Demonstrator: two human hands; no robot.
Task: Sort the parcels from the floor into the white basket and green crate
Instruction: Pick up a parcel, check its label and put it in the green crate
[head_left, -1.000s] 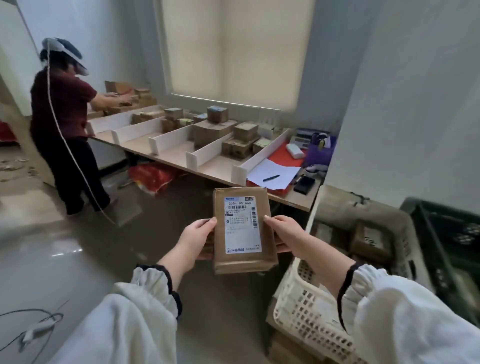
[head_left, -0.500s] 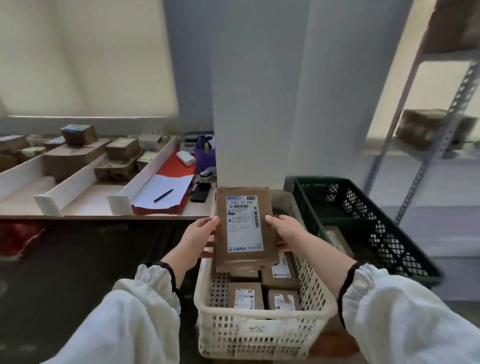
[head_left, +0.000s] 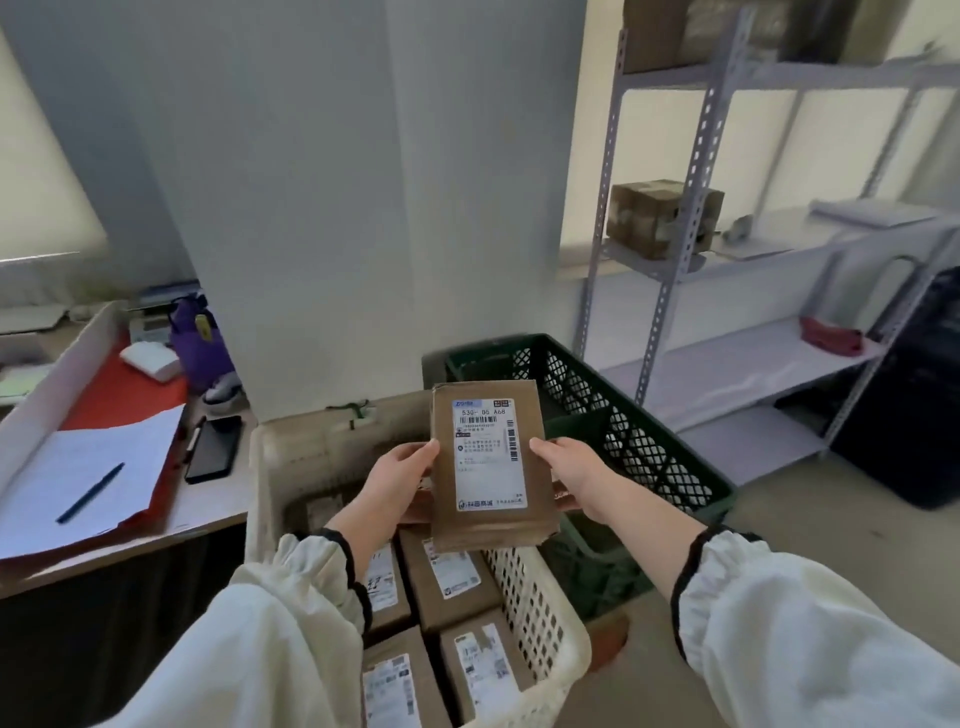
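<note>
I hold a flat brown parcel (head_left: 491, 467) with a white shipping label upright in front of me. My left hand (head_left: 397, 475) grips its left edge and my right hand (head_left: 569, 470) grips its right edge. The parcel hangs over the far right part of the white basket (head_left: 540, 618), near the gap to the green crate (head_left: 623, 415). Several labelled brown parcels (head_left: 449, 587) lie inside the basket. The crate stands just right of the basket and behind it; what it holds is hidden from here.
A desk (head_left: 208, 512) at the left carries white paper with a pen (head_left: 91, 491), a black phone (head_left: 213, 447) and a purple bag (head_left: 200, 343). A grey metal shelf rack (head_left: 691, 260) with a brown box (head_left: 660, 215) stands at the right, a black case (head_left: 914, 405) beside it.
My view has swung right, from the sorting table and the other person to the basket and crate. The parcel stays between both hands and now hangs over the basket's right side.
</note>
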